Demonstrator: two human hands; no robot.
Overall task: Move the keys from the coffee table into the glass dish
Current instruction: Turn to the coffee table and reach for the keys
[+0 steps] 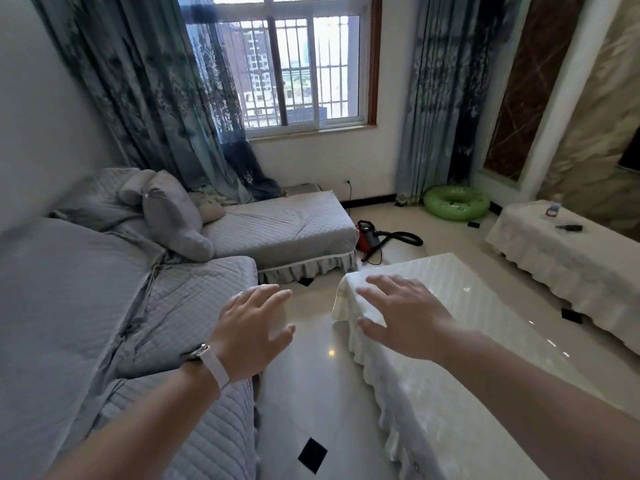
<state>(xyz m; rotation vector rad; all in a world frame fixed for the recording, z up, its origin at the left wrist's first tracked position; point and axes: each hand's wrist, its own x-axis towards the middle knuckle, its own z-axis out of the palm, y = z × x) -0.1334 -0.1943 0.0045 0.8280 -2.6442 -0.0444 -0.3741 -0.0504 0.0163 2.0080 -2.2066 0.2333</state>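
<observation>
Both hands are raised in front of the camera, palms down and empty. The left hand (pixel 254 325) has its fingers spread and loose, grasping nothing, and hangs above the tiled floor (pixel 311 382) at the edge of the grey quilted sofa (pixel 121 306); a watch with a pale strap (pixel 216 368) sits on that wrist. The right hand (pixel 403 315) is likewise released, fingers fanned, held over the near-left corner of the coffee table, whose tabletop (pixel 467 306) is covered by a glossy cream cloth with a scalloped skirt. No keys and no glass dish can be made out on the visible part of that tabletop; their whereabouts cannot be told from this view. A second, lower cabinet (pixel 554 258) draped in a cream cloth stands well apart at the right wall, carrying a small dark object (pixel 569 227) and a small red-and-white item (pixel 551 211), both too small to identify. The sofa continues as a chaise (pixel 284 230) beneath the window (pixel 294 64), with grey cushions (pixel 173 216) piled at the corner. Patterned blue-grey curtains (pixel 145 98) hang on both sides of the window. On the floor beyond the chaise lies a red vacuum cleaner (pixel 369 239) with a black hose, and near the right curtain a green inflatable ring (pixel 456 203).
</observation>
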